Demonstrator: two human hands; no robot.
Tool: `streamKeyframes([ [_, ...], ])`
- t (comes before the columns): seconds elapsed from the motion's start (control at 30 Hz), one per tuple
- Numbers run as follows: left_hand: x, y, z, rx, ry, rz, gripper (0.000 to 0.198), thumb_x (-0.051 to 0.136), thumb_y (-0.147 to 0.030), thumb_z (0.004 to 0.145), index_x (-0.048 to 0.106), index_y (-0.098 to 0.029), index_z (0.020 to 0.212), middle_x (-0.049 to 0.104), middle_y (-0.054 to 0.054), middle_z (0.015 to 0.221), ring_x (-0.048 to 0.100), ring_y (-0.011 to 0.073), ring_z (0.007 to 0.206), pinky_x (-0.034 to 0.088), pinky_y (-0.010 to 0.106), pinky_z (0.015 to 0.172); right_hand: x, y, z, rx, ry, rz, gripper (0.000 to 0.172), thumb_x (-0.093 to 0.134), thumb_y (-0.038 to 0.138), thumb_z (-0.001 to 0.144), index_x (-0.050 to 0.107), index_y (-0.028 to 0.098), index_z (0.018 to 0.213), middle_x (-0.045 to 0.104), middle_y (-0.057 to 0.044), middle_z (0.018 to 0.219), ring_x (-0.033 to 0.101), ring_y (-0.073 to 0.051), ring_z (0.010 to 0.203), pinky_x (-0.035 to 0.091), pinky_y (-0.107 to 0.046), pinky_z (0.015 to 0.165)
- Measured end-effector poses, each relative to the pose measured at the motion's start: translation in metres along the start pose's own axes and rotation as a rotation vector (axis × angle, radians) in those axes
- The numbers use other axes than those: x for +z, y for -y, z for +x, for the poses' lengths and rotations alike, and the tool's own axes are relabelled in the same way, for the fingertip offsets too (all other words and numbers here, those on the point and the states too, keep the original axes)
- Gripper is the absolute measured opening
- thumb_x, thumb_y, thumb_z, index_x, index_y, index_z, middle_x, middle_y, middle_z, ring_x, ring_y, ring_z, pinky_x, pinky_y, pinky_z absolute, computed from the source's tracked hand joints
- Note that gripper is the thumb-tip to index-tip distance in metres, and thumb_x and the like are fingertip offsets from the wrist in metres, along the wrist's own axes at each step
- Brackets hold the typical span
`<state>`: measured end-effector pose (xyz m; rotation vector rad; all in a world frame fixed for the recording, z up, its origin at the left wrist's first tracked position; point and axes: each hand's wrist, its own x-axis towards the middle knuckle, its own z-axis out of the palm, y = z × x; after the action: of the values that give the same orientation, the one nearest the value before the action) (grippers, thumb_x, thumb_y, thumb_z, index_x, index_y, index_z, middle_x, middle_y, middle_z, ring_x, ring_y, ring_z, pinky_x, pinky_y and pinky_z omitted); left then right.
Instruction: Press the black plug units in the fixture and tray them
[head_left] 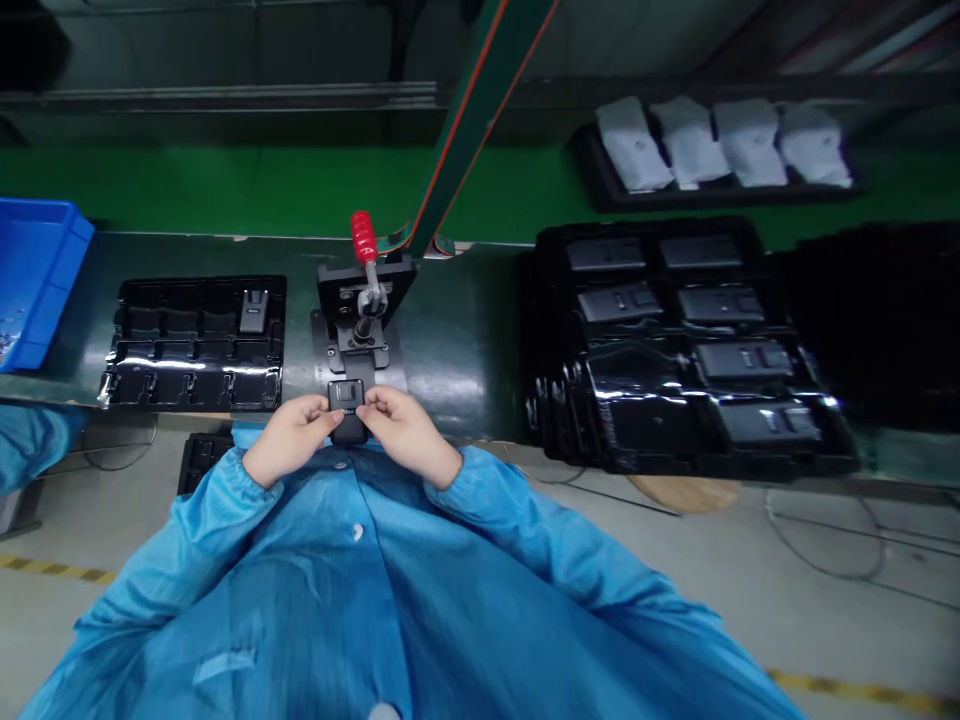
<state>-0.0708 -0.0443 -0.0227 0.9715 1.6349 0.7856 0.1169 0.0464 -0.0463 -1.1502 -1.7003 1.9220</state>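
Between both hands is a small black device (347,428) with a raised clip-like block and pale lettering on its face. My left hand (297,430) pinches its left edge, the thumb lying on the front. On the opposite edge, my right hand (405,428) grips it with thumb and curled fingers. Just beyond the device stands a toggle clamp (369,300) with a red handle (363,238), mounted on a metal base plate. The device hangs at the table's front edge, close to the clamp's base; whether it touches the base cannot be made out.
To the left, a black tray (199,345) holds one similar device (254,312); a blue bin (45,285) lies farther left. Stacked black trays (637,400) with several dark devices stand right. Behind them, a tray holds white pouches (750,140). A green post (480,120) rises behind the clamp.
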Motion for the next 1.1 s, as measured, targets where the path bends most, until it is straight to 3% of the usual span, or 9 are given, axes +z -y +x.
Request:
streamKeyframes([
  [0.17,0.005,-0.001,0.023,0.064,-0.051,0.187,0.048,0.068,-0.056,0.090,0.045,-0.025,0.062,0.041,-0.004,0.058,0.040,0.0158,0.056,0.027,0.031,0.056,-0.014,-0.004,0.010,0.006,-0.062,-0.147,0.017,0.063,0.036,0.092,0.059,0.021,0.086,0.059,0.004,0.071,0.051,-0.013,0.062,0.039,-0.026,0.060],
  [0.43,0.004,-0.015,0.052,-0.021,-0.036,0.304,0.047,0.069,-0.058,0.092,0.061,-0.025,0.059,0.051,-0.002,0.047,0.045,0.0176,0.048,0.028,0.033,0.053,-0.032,0.006,0.034,-0.060,-0.156,-0.466,0.017,0.063,0.030,0.097,0.065,0.019,0.084,0.069,-0.001,0.078,0.057,-0.015,0.070,0.039,-0.027,0.067],
  [0.6,0.009,-0.014,0.058,0.039,-0.065,0.324,0.051,0.072,-0.057,0.089,0.053,-0.026,0.055,0.048,-0.002,0.048,0.042,0.0174,0.049,0.025,0.034,0.055,-0.036,0.005,0.041,-0.087,-0.159,-0.638,0.026,0.062,0.035,0.100,0.066,0.020,0.080,0.066,-0.002,0.072,0.053,-0.016,0.066,0.033,-0.029,0.065],
  [1.1,0.005,-0.019,0.064,-0.008,-0.098,0.604,0.047,0.061,-0.060,0.094,0.053,-0.024,0.064,0.056,0.000,0.060,0.052,0.0191,0.061,0.029,0.033,0.061,-0.035,0.002,0.049,-0.050,-0.215,-0.757,0.038,0.068,0.049,0.100,0.068,0.022,0.074,0.069,-0.003,0.071,0.057,-0.017,0.068,0.029,-0.030,0.063],
])
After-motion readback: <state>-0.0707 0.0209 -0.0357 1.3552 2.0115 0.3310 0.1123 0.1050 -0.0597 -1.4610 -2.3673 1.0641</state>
